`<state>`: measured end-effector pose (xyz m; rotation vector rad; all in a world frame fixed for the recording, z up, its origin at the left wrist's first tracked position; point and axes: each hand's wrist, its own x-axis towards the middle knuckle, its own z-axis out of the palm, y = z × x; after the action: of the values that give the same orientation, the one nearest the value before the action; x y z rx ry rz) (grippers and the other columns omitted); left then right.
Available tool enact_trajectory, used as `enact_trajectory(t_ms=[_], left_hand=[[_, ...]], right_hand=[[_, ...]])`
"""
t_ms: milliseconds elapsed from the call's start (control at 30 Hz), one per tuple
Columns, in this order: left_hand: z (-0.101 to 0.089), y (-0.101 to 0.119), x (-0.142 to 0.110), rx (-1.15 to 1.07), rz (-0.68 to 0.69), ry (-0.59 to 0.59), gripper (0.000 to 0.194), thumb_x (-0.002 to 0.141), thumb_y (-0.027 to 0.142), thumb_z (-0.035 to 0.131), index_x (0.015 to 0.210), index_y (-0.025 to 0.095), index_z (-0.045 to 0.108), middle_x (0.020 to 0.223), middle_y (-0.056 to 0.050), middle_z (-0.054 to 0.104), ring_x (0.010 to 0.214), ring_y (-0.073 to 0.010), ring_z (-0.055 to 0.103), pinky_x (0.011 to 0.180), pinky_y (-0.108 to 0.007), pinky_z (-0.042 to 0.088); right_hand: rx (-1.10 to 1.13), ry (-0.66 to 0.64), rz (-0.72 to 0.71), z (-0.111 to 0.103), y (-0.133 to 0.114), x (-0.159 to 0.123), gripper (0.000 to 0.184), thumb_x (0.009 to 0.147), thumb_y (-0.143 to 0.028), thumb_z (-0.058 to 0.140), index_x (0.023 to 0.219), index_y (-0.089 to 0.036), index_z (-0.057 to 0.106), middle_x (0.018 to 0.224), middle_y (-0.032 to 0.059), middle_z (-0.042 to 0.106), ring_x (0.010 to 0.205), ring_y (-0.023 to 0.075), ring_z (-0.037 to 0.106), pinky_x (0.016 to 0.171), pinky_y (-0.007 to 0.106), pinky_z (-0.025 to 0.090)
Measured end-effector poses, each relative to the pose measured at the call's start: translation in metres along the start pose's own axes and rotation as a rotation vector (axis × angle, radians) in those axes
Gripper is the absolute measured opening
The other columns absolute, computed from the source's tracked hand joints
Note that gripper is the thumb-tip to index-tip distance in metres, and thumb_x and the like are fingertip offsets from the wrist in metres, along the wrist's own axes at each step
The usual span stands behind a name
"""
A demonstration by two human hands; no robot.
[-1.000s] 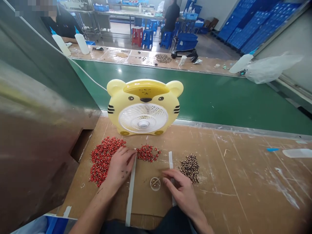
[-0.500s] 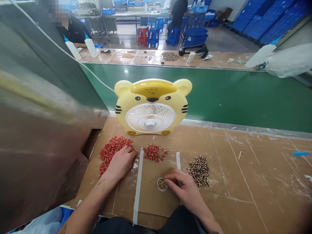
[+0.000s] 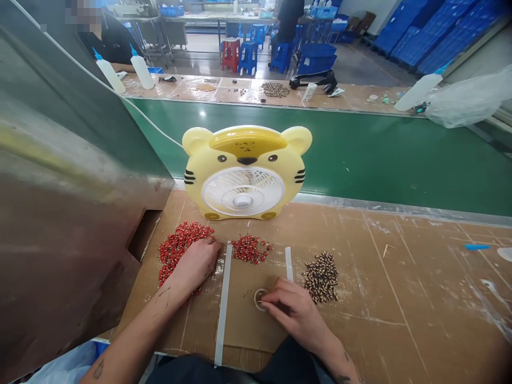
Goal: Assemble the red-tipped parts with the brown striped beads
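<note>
- The left grip (image 3: pixel 196 264) lies palm down at the near right edge of the larger heap of red parts (image 3: pixel 179 250), its fingers touching the heap and just beside a smaller heap of red parts (image 3: pixel 248 249). It looks loosely curled; whether it holds a piece cannot be told.
- The right grip (image 3: pixel 290 311) sits further right, its fingertips (image 3: pixel 266 301) at the rim of a clear round dish (image 3: pixel 260 299). They are drawn together, but the hand hides whether they pinch anything.
- That dish stands on a cardboard sheet (image 3: pixel 248 330) near the person, between two white strips (image 3: pixel 223 304) (image 3: pixel 288 264) and close to the right grip.
- A heap of dark speckled parts (image 3: pixel 321 277) lies to the right of the right strip, well apart from the red heaps.
- A yellow tiger-shaped fan (image 3: pixel 244 176) stands upright on the far side of the sheet, beyond the red heaps, on a brown worktop (image 3: pixel 400 288).
- A green conveyor belt (image 3: pixel 360 154) runs behind the fan. Past it, a second worktop (image 3: pixel 240 93) carries white squeeze bottles (image 3: pixel 141 69) and another speckled heap (image 3: pixel 275 89).
- A grey metal panel (image 3: pixel 60 213) rises along the left side.
</note>
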<state>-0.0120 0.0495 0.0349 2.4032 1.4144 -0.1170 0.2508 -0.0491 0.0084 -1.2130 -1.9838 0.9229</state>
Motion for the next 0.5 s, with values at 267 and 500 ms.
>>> enact_trajectory(t_ms=[267,500], left_hand=[[-0.0053,0.001,0.0053,-0.03,-0.007,-0.005,0.026,0.088,0.004,0.045,0.081,0.015,0.068,0.086,-0.011,0.066,0.08,-0.0241,0.065,0.072,-0.032,0.046],[-0.0048,0.001,0.0066,-0.009,0.059,-0.013,0.028,0.09,0.006,0.043,0.078,0.015,0.066,0.083,-0.01,0.065,0.076,-0.0216,0.065,0.071,-0.029,0.046]], right_hand=[[-0.071,-0.014,-0.048,-0.0012,0.0024,0.0002,0.021,0.098,-0.03,0.056,0.087,-0.019,0.071,0.072,0.0037,0.061,0.069,0.0168,0.057,0.062,0.028,0.045],[-0.098,-0.026,-0.12,-0.0035,0.0009,0.0023,0.018,0.097,-0.026,0.057,0.089,-0.019,0.072,0.072,0.0041,0.063,0.068,0.0168,0.057,0.061,0.028,0.045]])
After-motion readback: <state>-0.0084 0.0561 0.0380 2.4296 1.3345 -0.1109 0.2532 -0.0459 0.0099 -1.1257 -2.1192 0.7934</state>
